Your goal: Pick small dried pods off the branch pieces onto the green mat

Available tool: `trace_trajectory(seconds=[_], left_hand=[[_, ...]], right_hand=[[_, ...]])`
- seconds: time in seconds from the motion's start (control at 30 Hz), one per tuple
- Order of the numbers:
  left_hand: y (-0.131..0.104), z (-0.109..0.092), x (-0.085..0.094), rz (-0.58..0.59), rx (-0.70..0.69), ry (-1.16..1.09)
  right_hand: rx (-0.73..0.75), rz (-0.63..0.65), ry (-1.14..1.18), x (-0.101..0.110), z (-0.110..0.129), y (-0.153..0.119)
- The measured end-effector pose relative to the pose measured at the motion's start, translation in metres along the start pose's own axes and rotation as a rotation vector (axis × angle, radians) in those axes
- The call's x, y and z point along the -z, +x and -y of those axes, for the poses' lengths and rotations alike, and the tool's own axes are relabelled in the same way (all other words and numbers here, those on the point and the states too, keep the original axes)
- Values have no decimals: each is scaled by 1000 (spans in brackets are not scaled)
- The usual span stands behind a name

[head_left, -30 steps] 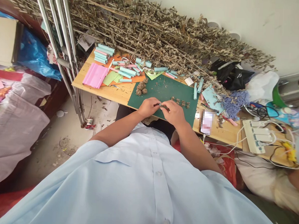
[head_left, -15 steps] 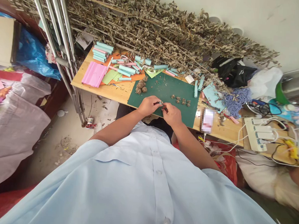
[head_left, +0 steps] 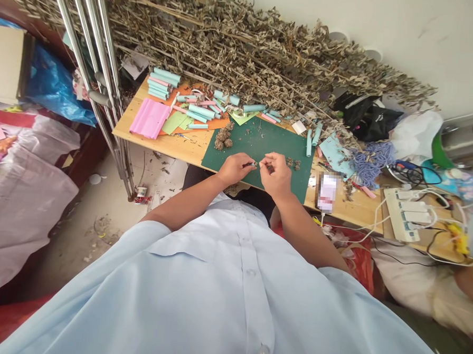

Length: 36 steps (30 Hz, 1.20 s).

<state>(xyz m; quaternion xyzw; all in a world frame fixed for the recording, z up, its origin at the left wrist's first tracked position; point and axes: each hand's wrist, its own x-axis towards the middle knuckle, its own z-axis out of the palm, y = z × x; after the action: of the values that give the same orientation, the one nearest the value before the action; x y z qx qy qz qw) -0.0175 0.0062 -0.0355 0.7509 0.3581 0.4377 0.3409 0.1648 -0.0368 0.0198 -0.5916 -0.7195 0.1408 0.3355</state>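
Note:
Over the front edge of a green cutting mat, my left hand is closed in a pinch. A tiny pale-and-dark piece shows at its fingertips, too small to name. Just right of it, my right hand has its fingers curled and pressed together; what they hold, if anything, is hidden. Several round brown dried balls are clustered at the mat's left side. Small brown clumps lie beyond the right hand, which covers part of their group.
Teal paper rolls and a pink paper sheet lie left on the wooden table. Dried leafy stalks pile along the back. A phone, blue string and a power strip are at the right.
My right hand has turned and its fingertips have risen slightly, now covering some of the small clumps. The left hand stays nearly in place, with the tiny piece still at its fingertips.

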Motion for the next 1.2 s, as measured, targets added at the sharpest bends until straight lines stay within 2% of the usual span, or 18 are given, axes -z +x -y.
trace_trajectory(seconds=[0.17, 0.33, 0.6, 0.8, 1.03, 1.1, 1.2], left_hand=[[-1, 0, 0, -3, -3, -3], [-1, 0, 0, 5, -4, -15], [-1, -1, -1, -5, 8, -3], [-1, -1, 0, 17, 28, 13], [-1, -3, 2, 24, 1, -1], [-1, -3, 3, 15, -2, 10], [-1, -2, 1, -6, 1, 22]], right_hand=[[121, 138, -165, 9, 15, 6], [162, 189, -274, 15, 20, 3], [141, 81, -189, 20, 15, 1], [173, 150, -216, 19, 13, -3], [187, 272, -391, 17, 26, 7], [155, 257, -388, 15, 28, 7], [100, 147, -289, 14, 19, 5]])
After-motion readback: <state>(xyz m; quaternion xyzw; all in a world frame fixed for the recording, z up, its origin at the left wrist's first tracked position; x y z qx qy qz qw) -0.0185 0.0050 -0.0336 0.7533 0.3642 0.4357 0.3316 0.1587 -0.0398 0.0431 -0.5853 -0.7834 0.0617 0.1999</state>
